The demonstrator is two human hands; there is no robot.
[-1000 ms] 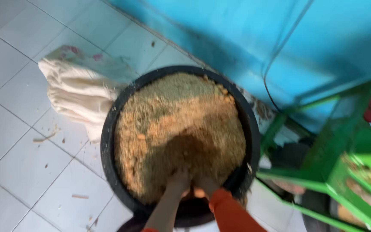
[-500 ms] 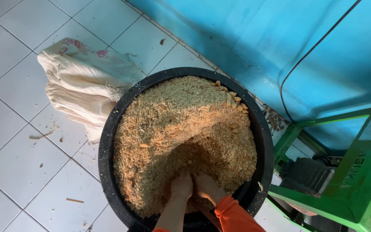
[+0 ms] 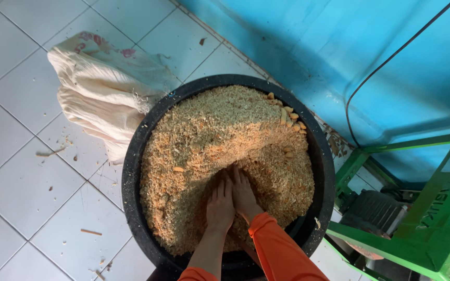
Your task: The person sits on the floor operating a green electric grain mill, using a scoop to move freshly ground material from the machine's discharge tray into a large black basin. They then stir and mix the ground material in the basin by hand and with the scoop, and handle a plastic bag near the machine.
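A large round black tub [image 3: 131, 171] stands on the tiled floor, filled with a tan and orange shredded mix [image 3: 220, 130]. Both of my hands lie side by side in the mix near its front edge. My left hand [image 3: 220, 200] rests flat on the mix with its fingers together. My right hand [image 3: 243, 190], on an arm in an orange sleeve, presses in beside it and touches it. The fingertips of both hands are partly sunk in the mix. Several pale whole pieces [image 3: 290, 117] sit at the tub's far right rim.
A cream cloth sack [image 3: 100, 88] lies against the tub's left side on white floor tiles [image 3: 22, 171] with scattered scraps. A blue wall [image 3: 339, 47] with a black cable [image 3: 371, 78] runs behind. A green metal machine frame [image 3: 417, 218] stands at the right.
The view has shifted, so the tub sits lower and more to the right. My hands have pushed forward from the tub's front edge, farther into the mix.
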